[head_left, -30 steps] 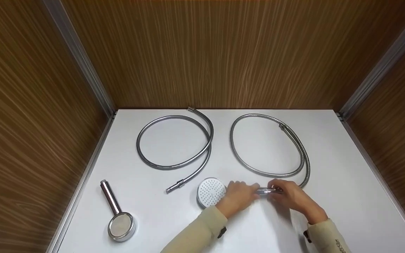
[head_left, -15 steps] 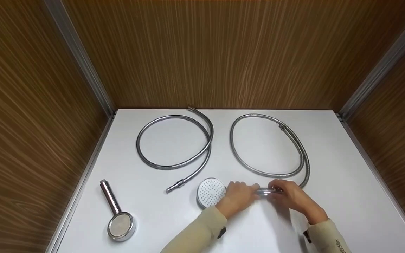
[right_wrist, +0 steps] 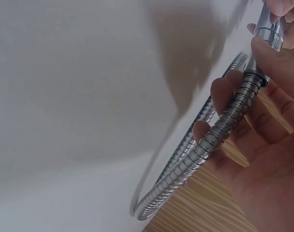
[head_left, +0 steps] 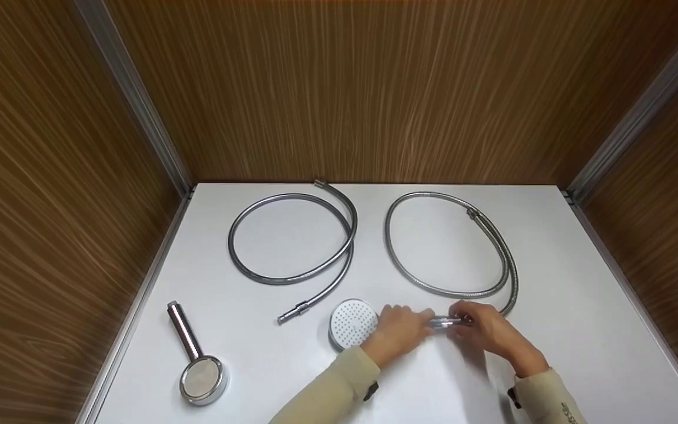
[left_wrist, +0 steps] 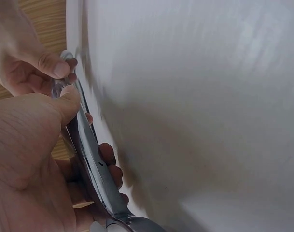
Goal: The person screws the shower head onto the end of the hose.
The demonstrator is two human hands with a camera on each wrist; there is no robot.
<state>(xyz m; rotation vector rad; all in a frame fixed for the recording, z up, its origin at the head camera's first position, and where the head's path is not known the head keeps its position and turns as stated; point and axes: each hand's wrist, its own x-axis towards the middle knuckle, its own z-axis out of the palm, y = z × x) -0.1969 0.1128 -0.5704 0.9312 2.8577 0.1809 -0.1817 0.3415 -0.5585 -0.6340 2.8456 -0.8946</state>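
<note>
A chrome shower head with a round, white, dotted face is held by its handle in my left hand, whose fingers wrap round the handle. The end of a ribbed metal shower hose is pinched between the thumb and fingers of my right hand. Its smooth chrome end fitting meets the handle's end between the two hands. How deeply the two parts engage I cannot tell. From the right hand the hose runs back into a loop on the table.
A second, smoother shower hose lies coiled at the back left of the white table. Another shower head lies at the front left, handle pointing away. Wood-grain panels stand at the back and both sides.
Both hands keep nearly the same place and grip. The shower head and hoses have hardly shifted.
</note>
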